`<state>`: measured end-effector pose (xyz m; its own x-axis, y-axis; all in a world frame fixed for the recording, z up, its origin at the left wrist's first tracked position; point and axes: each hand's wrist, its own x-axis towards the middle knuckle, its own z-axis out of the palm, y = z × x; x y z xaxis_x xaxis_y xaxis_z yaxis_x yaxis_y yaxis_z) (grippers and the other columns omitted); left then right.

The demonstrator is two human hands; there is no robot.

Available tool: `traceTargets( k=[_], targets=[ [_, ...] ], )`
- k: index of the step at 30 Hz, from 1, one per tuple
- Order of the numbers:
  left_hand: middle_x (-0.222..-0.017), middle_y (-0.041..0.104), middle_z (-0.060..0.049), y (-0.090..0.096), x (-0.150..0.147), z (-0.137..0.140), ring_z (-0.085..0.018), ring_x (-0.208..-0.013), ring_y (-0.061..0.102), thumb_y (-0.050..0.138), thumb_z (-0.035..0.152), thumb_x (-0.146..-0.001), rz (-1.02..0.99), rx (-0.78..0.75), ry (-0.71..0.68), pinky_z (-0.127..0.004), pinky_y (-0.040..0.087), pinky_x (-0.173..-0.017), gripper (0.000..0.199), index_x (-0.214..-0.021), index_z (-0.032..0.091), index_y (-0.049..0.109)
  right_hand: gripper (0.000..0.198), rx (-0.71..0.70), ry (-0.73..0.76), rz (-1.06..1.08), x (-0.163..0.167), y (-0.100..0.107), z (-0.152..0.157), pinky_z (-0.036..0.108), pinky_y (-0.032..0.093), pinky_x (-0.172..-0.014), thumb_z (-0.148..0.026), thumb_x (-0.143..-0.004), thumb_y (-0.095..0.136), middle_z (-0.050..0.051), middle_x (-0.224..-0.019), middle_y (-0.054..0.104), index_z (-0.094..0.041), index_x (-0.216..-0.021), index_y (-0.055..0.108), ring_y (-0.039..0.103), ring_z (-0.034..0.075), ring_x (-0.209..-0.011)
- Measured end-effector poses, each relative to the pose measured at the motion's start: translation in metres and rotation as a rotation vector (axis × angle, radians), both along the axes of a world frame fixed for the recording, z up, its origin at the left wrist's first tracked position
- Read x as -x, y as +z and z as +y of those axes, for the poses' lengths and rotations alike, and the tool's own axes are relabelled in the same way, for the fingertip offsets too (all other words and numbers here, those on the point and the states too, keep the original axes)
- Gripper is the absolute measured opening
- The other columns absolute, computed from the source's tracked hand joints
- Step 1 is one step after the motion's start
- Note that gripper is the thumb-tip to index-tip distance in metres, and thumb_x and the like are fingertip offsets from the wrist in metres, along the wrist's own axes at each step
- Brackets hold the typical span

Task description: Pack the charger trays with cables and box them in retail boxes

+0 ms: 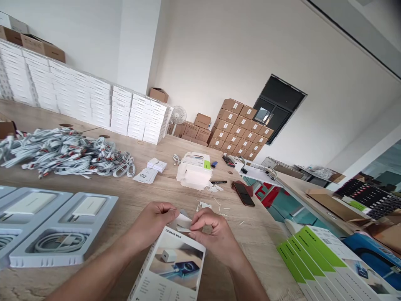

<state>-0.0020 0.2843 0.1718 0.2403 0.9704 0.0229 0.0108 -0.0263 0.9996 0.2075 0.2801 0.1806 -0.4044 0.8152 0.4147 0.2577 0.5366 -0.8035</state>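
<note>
Just in front of me stands a white printed charger box [171, 271], with a picture of a charger and a phone on its front. Its top end is at my fingers, where white flaps [184, 221] stick up. My left hand [155, 221] is closed at the left of this end, thumb against a flap. On the other side, my right hand [214, 234] pinches the flap edge between thumb and curled fingers. What lies inside the box is hidden. To the left, grey trays [94, 246] each carry a white charger [89, 207] and a coiled cable [61, 241].
A heap of white cables [69, 152] lies at left, near leaflets [145, 174]. An unfolded box [194, 173], a pen [219, 182], a phone [243, 193] and paper scraps [219, 205] lie ahead. Flat green-and-white boxes [316, 259] stack at right; white boxes [122, 110] line the back.
</note>
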Motion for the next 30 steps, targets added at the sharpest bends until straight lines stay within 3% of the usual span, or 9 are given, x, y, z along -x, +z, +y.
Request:
traceTargets(
  k=[5,9,18,22,30],
  targets=[
    [-0.056,0.034,0.007,0.005,-0.004,-0.004,-0.011,-0.054,0.03,0.056,0.046,-0.083,0.028,-0.023,0.043,-0.025,0.023,-0.051,0.037,-0.059,0.019,0.05,0.01,-0.242,-0.128,-0.004,0.004,0.003,0.0,0.034,0.046,-0.075,-0.017,-0.076,0.075,0.001,-0.078,0.064,-0.022,-0.069,0.069,0.06,0.016,-0.076],
    [-0.056,0.035,0.006,0.006,-0.004,-0.007,-0.012,-0.056,0.032,0.057,0.045,-0.083,0.031,-0.039,0.069,-0.024,0.024,-0.052,0.036,-0.059,0.018,0.053,0.011,-0.34,-0.079,-0.071,0.006,0.005,-0.002,0.036,0.045,-0.077,-0.016,-0.076,0.075,0.0,-0.078,0.066,-0.024,-0.072,0.069,0.059,0.017,-0.076],
    [-0.06,0.053,0.004,0.013,-0.008,-0.012,-0.013,-0.058,0.044,0.066,0.049,-0.076,-0.219,0.145,0.043,-0.023,0.034,-0.054,0.033,-0.068,0.017,0.061,0.013,-0.563,-0.214,-0.071,0.011,0.004,-0.004,0.037,0.043,-0.071,-0.013,-0.08,0.069,0.001,-0.078,0.066,-0.026,-0.076,0.07,0.057,0.018,-0.075],
    [-0.057,0.049,0.005,0.01,-0.006,-0.011,-0.012,-0.056,0.042,0.066,0.049,-0.077,-0.235,0.135,0.039,-0.022,0.032,-0.053,0.035,-0.064,0.017,0.058,0.013,-0.46,-0.158,-0.079,0.01,0.004,-0.003,0.037,0.045,-0.074,-0.014,-0.079,0.071,0.001,-0.079,0.066,-0.026,-0.075,0.07,0.058,0.018,-0.077],
    [-0.055,0.046,0.005,0.014,-0.009,-0.015,-0.011,-0.054,0.036,0.069,0.046,-0.074,-0.187,0.097,0.011,-0.023,0.027,-0.051,0.033,-0.066,0.015,0.062,0.008,0.015,-0.043,-0.018,-0.003,0.014,-0.007,0.036,0.047,-0.092,-0.023,-0.072,0.08,0.006,-0.113,0.063,-0.022,-0.072,0.071,0.061,0.023,-0.107]
  ],
)
